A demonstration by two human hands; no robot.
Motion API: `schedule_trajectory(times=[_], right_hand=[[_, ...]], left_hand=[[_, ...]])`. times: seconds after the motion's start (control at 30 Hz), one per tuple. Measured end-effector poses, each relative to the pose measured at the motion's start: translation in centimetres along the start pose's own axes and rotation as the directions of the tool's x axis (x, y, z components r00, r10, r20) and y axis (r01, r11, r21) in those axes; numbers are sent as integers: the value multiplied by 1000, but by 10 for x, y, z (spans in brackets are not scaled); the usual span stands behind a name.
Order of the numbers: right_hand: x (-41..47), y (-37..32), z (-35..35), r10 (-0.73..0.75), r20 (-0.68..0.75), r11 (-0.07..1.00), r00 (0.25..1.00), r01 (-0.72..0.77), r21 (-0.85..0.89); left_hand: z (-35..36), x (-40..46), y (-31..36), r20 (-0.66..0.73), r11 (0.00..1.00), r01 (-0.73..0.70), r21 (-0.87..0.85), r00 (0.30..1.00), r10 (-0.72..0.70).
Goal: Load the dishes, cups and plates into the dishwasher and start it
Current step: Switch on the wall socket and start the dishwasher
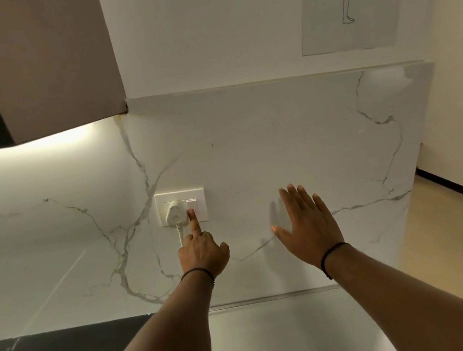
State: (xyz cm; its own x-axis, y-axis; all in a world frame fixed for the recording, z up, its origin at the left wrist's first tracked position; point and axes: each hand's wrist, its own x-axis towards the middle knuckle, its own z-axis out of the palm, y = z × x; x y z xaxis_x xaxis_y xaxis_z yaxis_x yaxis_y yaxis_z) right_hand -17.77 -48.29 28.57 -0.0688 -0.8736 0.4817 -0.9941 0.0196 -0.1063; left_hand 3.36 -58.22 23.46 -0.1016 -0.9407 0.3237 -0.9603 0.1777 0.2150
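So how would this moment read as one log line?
step: power on | left hand: index fingertip on wall switch beside plug | right hand: open, near marble wall

Glossy veined marble wall [281, 151]
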Motion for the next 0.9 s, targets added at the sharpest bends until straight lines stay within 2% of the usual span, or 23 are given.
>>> schedule_trajectory(times=[0.2, 0.47, 0.6, 0.73, 0.9], right_hand=[[3, -18, 9, -41, 6, 998, 999, 41, 40], [-11, -22, -11, -60, 22, 996, 998, 59, 72], [-25, -19, -21, -79, 18, 995, 997, 78, 59], [-40, -9, -30, -92, 43, 996, 995, 91, 19], [-65, 10, -46, -82, 40, 997, 996, 81, 12]], left_hand=[[-11, -2, 6, 30, 999, 33, -20, 999, -32], [-34, -32, 3, -15, 994, -68, 91, 997, 70], [-33, -55, 8, -39, 991, -111, 68, 993, 114], [-35, -82, 26, 44, 984, -150, 94, 988, 147], [-48, -112, 55, -30, 990, -125, 69, 991, 127]])
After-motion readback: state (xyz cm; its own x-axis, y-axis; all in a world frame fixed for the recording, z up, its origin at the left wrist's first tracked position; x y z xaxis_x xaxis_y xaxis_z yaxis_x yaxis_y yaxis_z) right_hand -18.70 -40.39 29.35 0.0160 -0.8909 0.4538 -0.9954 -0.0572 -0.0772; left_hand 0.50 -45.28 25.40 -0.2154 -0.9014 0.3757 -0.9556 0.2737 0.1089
